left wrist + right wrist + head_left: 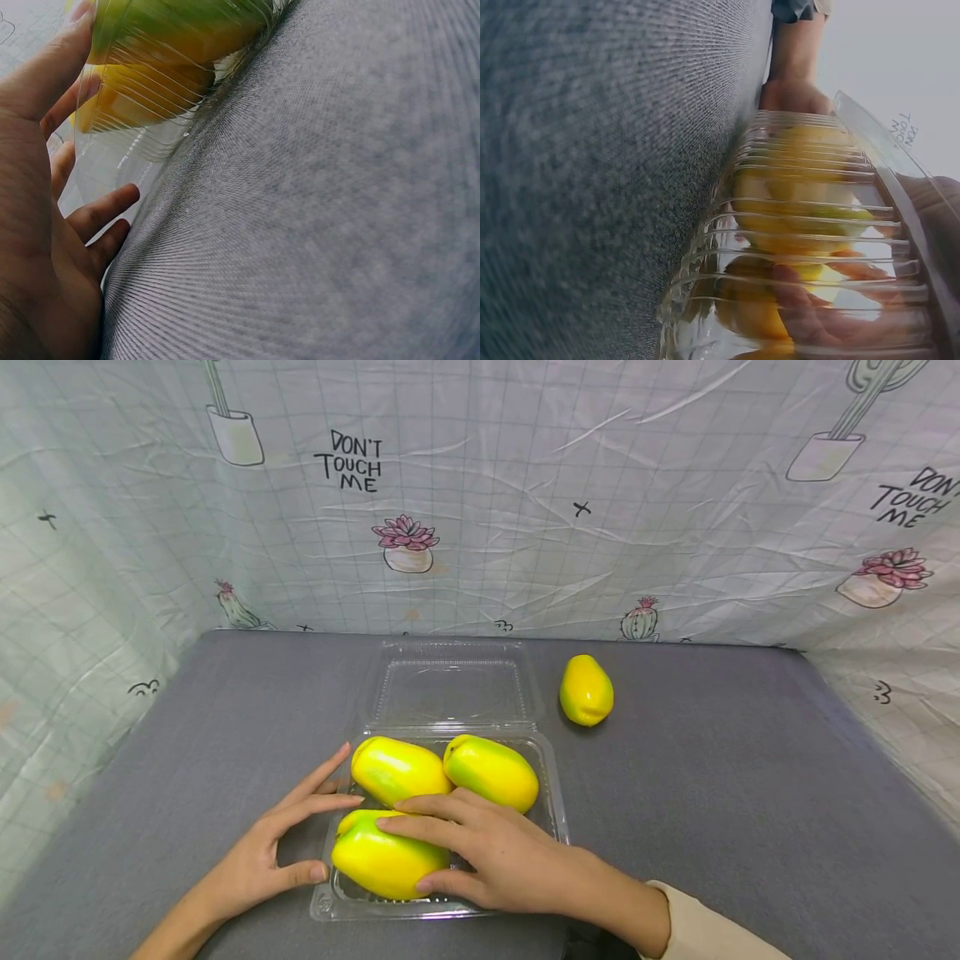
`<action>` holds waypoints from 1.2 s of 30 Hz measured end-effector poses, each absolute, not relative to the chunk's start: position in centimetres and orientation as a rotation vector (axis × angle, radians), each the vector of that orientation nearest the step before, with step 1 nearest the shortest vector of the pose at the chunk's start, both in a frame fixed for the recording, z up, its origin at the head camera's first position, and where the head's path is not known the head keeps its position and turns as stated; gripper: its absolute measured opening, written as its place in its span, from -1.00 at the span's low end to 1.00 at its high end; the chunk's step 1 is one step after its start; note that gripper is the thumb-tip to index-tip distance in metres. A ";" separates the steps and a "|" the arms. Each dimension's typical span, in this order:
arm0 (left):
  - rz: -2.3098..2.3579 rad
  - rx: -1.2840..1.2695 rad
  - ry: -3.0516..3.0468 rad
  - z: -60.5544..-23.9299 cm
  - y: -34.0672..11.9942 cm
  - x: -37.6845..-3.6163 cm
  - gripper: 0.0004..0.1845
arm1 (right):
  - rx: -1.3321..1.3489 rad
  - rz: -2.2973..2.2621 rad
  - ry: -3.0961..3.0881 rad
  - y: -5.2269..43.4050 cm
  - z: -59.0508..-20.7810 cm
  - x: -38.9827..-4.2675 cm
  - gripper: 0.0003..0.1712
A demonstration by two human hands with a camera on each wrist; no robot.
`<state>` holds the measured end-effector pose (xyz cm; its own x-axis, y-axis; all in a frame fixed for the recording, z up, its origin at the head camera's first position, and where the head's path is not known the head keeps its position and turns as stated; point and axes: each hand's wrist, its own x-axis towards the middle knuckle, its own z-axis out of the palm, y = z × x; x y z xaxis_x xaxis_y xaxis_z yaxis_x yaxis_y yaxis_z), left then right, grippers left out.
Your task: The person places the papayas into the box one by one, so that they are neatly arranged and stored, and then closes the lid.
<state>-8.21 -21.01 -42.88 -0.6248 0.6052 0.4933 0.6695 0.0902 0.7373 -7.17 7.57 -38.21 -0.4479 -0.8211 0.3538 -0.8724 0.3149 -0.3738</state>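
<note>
A clear plastic clamshell box (557,802) lies with its lid (453,689) folded back, holding three yellow-green mangoes. Inside, at the front left, is one mango (382,860); my right hand (513,860) grips its right end, thumb low and fingers over the top. Behind it sit a back-left mango (397,768) and a back-right mango (491,772). My left hand (258,852) is spread at the box's left side, thumb at the rim. Through the ribbed wall in the right wrist view, the right fingers (802,307) show against the fruit.
Another yellow mango (587,691) lies on the grey tabletop (712,760), right of the lid. A printed cloth (495,485) hangs behind the table and along both sides.
</note>
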 end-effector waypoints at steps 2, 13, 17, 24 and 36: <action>-1.597 -1.331 -2.274 -43.0 -21.1 -8.2 -0.37 | 1.589 0.796 -2.475 7.6 -38.2 -7.2 -0.30; -1.612 -1.341 -2.266 -43.2 -21.2 -8.3 -0.38 | 1.602 0.770 -2.494 7.8 -37.6 -7.1 -0.30; -1.610 -1.343 -2.261 -43.1 -21.1 -8.3 -0.38 | 1.606 0.756 -2.503 8.1 -36.7 -7.0 -0.31; -1.599 -1.335 -2.269 -43.0 -21.1 -8.3 -0.37 | 1.547 0.875 -2.507 8.9 -34.9 -7.3 -0.37; -1.613 -1.346 -2.245 -42.4 -20.9 -8.2 -0.37 | 1.329 1.119 -2.420 11.3 -33.2 -9.6 -0.29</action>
<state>-8.17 -20.91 -42.44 -0.6148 0.6034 0.5079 0.6739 0.0672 0.7358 -9.56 11.26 -33.25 -0.5916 -0.6593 0.4641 -0.7807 0.3246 -0.5340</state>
